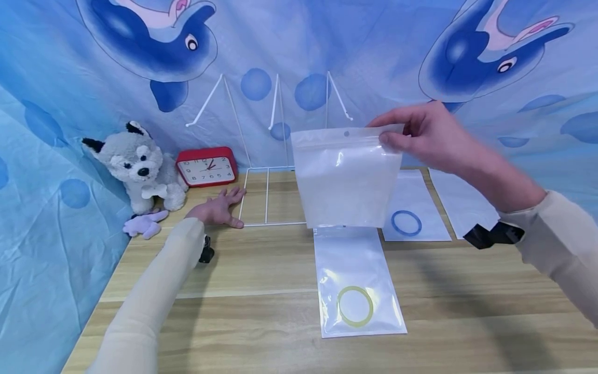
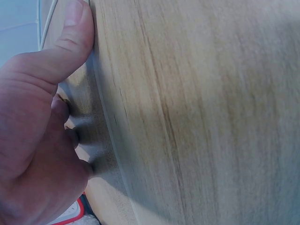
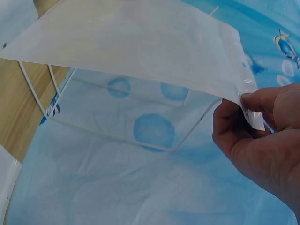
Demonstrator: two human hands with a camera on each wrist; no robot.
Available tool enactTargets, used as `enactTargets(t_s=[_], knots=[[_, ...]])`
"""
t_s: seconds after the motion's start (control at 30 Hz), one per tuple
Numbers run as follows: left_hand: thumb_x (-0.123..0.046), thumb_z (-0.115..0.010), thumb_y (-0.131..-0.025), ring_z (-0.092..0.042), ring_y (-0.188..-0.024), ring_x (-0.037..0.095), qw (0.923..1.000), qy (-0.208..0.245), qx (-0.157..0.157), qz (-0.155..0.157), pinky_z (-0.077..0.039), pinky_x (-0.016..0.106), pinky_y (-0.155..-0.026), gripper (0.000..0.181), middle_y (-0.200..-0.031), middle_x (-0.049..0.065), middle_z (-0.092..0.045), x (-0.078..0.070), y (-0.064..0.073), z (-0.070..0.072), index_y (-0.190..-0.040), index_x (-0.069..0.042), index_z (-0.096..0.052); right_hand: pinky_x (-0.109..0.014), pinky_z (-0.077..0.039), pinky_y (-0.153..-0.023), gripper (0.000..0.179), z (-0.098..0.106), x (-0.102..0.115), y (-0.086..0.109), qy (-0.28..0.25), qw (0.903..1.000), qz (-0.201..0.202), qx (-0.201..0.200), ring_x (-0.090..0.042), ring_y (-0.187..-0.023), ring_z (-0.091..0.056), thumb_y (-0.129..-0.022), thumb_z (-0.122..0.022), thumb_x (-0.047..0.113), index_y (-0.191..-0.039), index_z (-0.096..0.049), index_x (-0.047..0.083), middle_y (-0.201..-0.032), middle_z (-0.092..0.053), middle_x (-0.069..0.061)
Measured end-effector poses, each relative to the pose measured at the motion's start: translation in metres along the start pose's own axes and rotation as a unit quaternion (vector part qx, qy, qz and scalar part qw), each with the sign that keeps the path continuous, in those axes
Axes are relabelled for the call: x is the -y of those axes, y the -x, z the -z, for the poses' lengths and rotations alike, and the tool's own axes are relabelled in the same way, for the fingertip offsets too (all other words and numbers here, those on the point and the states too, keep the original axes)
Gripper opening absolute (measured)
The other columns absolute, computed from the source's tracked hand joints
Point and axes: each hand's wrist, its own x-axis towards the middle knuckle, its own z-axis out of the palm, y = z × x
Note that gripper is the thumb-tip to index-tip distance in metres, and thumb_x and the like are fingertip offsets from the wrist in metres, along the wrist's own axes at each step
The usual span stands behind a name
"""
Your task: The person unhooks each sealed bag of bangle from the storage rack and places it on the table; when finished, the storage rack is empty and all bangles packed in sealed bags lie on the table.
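My right hand (image 1: pixel 427 132) pinches the top right corner of a white zip bag (image 1: pixel 345 176) between thumb and fingers. The bag hangs upright, with a small round hole in its top edge, and hides the right part of a white wire rack (image 1: pixel 267 197). The rack has three uprights with slanting prongs. My left hand (image 1: pixel 216 208) lies at the left end of the rack's base, fingers spread and thumb by the front corner. In the right wrist view the bag (image 3: pixel 140 51) is seen from behind, in front of the rack's prongs.
A zip bag with a yellow ring (image 1: pixel 353 287) lies below the held one. To the right lie a bag with a blue ring (image 1: pixel 393 222) and another white bag (image 1: pixel 462 200). A red clock (image 1: pixel 207 167), plush dog (image 1: pixel 142 171) and purple toy (image 1: pixel 144 224) stand at left.
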Motion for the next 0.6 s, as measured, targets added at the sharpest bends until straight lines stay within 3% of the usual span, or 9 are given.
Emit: enactTargets(t_s=[0.23,0.4,0.6], knots=[[-0.038,-0.081,-0.083,0.01,-0.146,0.05,1.0,-0.006,-0.001,-0.004,0.003,0.075,-0.108,0.109,-0.165,0.022,0.001,0.003,0.0,-0.002,-0.16,-0.007,-0.011,-0.025,-0.036,-0.045,0.025,-0.017,0.012,0.01,-0.009,0.9997,-0.021,-0.009,-0.021,-0.057,-0.049,-0.097,-0.066,0.008,-0.121,-0.074,0.011,-0.082,-0.069,-0.007],[-0.037,-0.081,-0.084,0.01,-0.146,0.051,0.9999,-0.013,-0.003,-0.007,0.002,0.075,-0.107,0.108,-0.165,0.022,0.002,0.002,0.0,-0.002,-0.16,-0.007,-0.011,-0.024,-0.038,-0.048,0.024,-0.033,0.017,0.011,-0.024,0.9996,-0.009,-0.012,-0.021,-0.063,-0.052,-0.097,-0.066,0.006,-0.119,-0.074,0.01,-0.089,-0.07,-0.008],[-0.036,-0.08,-0.085,0.01,-0.146,0.05,0.9999,-0.015,-0.001,-0.007,0.002,0.075,-0.107,0.107,-0.165,0.022,0.002,-0.001,0.003,0.001,-0.16,-0.007,-0.01,-0.022,-0.04,-0.049,0.024,-0.059,0.017,0.008,-0.077,0.9967,0.024,-0.005,-0.019,-0.063,-0.055,-0.095,-0.065,0.001,-0.117,-0.074,0.004,-0.099,-0.072,-0.011]])
